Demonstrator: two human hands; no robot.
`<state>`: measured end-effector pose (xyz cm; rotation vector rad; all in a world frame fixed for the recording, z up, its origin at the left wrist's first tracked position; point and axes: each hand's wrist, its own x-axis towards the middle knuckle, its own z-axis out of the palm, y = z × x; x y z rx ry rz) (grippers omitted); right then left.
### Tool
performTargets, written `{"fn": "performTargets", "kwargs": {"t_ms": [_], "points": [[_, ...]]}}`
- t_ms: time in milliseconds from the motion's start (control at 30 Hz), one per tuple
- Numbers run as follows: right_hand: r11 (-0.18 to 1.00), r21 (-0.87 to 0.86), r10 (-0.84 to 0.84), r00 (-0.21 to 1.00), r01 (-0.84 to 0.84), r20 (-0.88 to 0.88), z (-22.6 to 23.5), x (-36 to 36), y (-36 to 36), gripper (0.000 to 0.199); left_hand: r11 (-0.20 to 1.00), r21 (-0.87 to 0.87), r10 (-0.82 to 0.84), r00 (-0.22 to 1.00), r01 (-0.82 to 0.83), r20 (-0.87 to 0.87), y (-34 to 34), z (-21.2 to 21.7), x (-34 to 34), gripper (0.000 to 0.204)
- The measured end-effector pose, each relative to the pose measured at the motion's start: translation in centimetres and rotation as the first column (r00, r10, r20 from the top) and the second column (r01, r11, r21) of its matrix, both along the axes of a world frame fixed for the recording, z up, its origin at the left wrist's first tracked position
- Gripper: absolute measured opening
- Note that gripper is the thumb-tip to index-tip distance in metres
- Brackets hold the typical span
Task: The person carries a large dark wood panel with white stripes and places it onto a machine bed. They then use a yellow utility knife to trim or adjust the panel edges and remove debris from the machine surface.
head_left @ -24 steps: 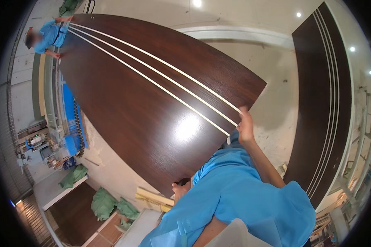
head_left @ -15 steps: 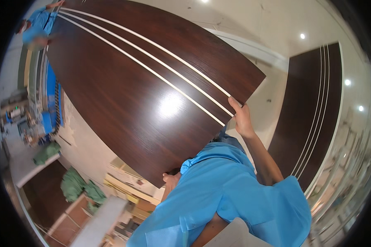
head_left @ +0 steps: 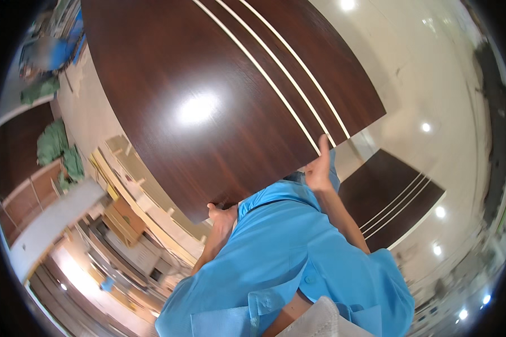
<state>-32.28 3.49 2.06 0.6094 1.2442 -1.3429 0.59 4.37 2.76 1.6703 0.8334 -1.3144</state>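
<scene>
A large dark-brown wood-grain panel (head_left: 168,151) with three pale inlaid stripes spans the upper middle, its near edge close to my body. My left hand (head_left: 224,215) grips the panel's near left corner, with fingers hidden underneath. Around the near edge by the stripes is my right hand (head_left: 320,171), thumb on top between two stripes and fingers below. Light reflects off the glossy face. The panel's far end runs out of the picture at the top.
On the right, a second dark striped panel (head_left: 376,196) lies low above the pale shiny floor (head_left: 416,90). Stacked pale boards (head_left: 135,191) stand to the left, near a grey-topped bench (head_left: 62,224). Green cloths (head_left: 53,143) lie further left.
My view has swung, and the held panel's near end now sits more squarely before me. The co-worker holding the far end has left the picture. Both my hands keep their grip.
</scene>
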Motion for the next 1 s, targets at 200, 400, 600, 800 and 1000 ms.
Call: {"fn": "performTargets", "kwargs": {"t_ms": [200, 400, 600, 800, 1000], "points": [[0.991, -0.036, 0.132, 0.982, -0.128, 0.134, -3.7, -15.4, 2.1, 0.082, 0.947, -0.239, 0.218, 0.976, -0.213, -0.008, 8.0, -0.3, -15.7, 0.071], [0.952, 0.097, 0.286, 0.956, -0.291, 0.060, 0.3, -31.3, -1.1, 0.095, 0.798, -0.421, 0.490, 0.871, -0.432, 0.035, 12.1, 5.2, -29.2, 0.088], [0.914, -0.060, 0.401, 0.916, -0.401, -0.012, 4.2, -42.7, -6.1, 0.086, 0.737, -0.378, 0.586, 0.808, -0.560, -0.054, 14.0, -0.3, -32.5, 0.063], [0.864, -0.183, 0.454, 0.883, -0.469, -0.120, -1.0, -55.4, -16.1, 0.081, 0.884, -0.235, 0.424, 0.905, -0.405, 0.033, 8.6, -11.3, -46.8, 0.044], [0.797, -0.199, 0.542, 0.820, -0.571, -0.185, -6.6, -63.4, -28.7, 0.080, 0.881, -0.265, 0.406, 0.914, -0.392, -0.003, 2.5, -16.7, -56.7, 0.043]]}}
